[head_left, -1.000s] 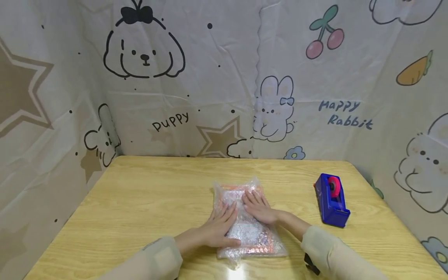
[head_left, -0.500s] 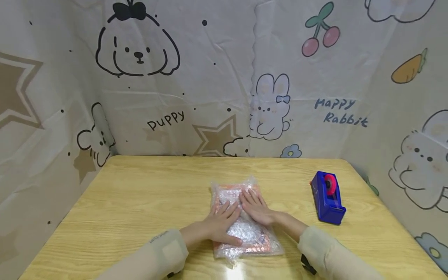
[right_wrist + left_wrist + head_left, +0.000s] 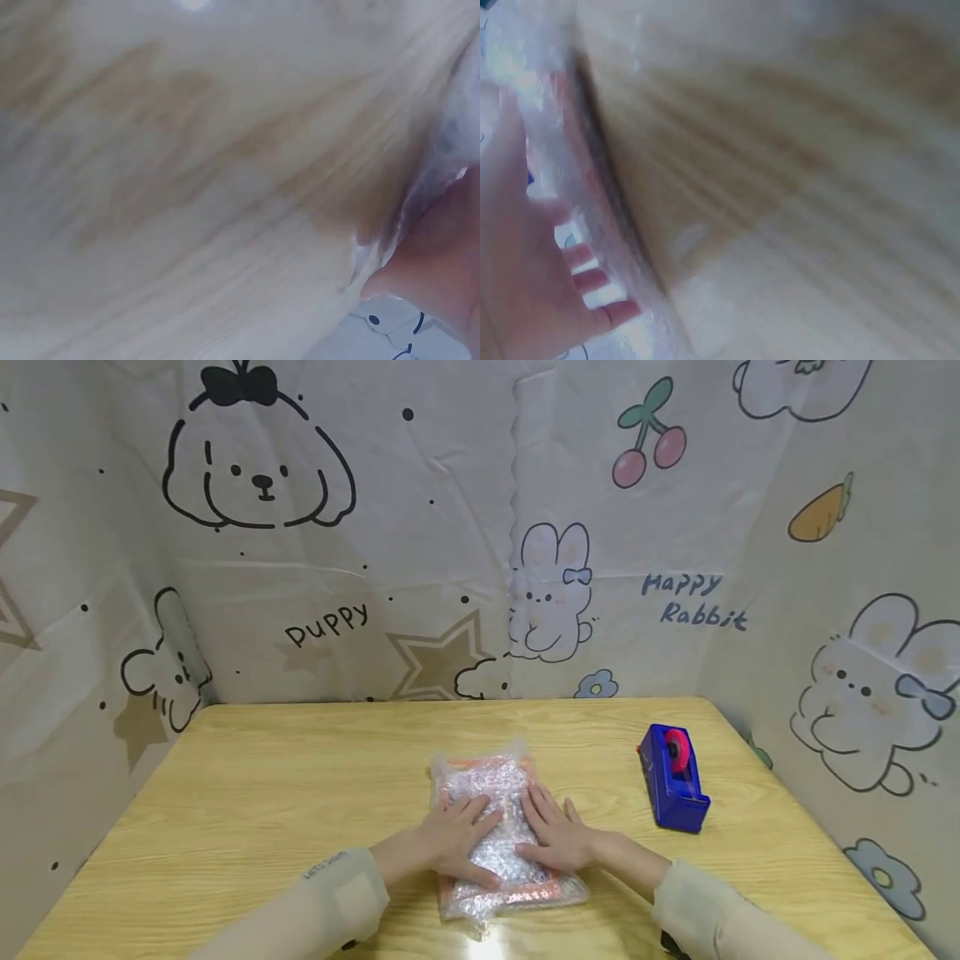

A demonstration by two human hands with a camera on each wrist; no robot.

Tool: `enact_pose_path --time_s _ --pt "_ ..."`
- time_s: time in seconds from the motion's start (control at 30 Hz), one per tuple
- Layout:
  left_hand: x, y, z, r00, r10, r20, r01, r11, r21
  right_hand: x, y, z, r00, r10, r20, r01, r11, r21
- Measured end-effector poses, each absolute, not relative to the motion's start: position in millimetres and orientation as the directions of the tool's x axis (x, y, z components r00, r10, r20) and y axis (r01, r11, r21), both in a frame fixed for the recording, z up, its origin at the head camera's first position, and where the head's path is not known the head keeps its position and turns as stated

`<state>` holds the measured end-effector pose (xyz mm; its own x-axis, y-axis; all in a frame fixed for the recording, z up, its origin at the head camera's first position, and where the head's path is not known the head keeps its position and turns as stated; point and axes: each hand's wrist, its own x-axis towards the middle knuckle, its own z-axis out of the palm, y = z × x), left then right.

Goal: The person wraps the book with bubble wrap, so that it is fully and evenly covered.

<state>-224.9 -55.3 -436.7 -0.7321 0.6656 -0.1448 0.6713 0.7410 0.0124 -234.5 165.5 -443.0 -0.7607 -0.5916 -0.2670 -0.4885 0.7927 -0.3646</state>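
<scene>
Head view shows each grip (image 3: 456, 840) (image 3: 564, 842) splayed on bubble-wrap (image 3: 505, 839).

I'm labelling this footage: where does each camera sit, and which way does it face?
Head: on the head, facing forward and down at the table, package, tape dispenser and patterned cloth; left hand, right hand and sleeves show.
Left wrist: on that wrist, facing the package's edge and table; the left hand shows.
Right wrist: on that wrist, facing mostly the table, package at picture's right; part of the right hand shows.
Both wrist views share the table and package.
</scene>
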Motion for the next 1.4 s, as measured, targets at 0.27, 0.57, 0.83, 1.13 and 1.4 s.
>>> enact_pose_path --time_s 0.27,0.57,0.83,1.13,1.4 --pt "-244 -57 -437 -0.687 0.703 -0.184 0.719 0.694 -0.032 -234 163 -445 -0.764 -0.581 -0.282 -0.495 0.807 -0.322" --pt "-251 -60 -448 -0.666 0.729 -0.159 0.718 0.684 0.131 -237 165 -445 -0.771 -0.582 -0.260 -0.501 0.805 -0.317" --pt "-253 -61 -455 -0.642 0.748 -0.168 0.704 0.661 0.258 -241 188 -431 -0.858 -0.514 0.005 -0.426 0.706 -0.566" --pt "-253 -61 -450 -0.658 0.736 -0.158 0.682 0.672 0.289 -233 274 -393 -0.980 0.030 0.199 -0.120 0.705 -0.698" --pt "-252 -58 -452 -0.647 0.745 -0.161 0.683 0.660 0.314 -223 333 -388 -0.981 0.185 0.051 0.116 0.781 -0.614"
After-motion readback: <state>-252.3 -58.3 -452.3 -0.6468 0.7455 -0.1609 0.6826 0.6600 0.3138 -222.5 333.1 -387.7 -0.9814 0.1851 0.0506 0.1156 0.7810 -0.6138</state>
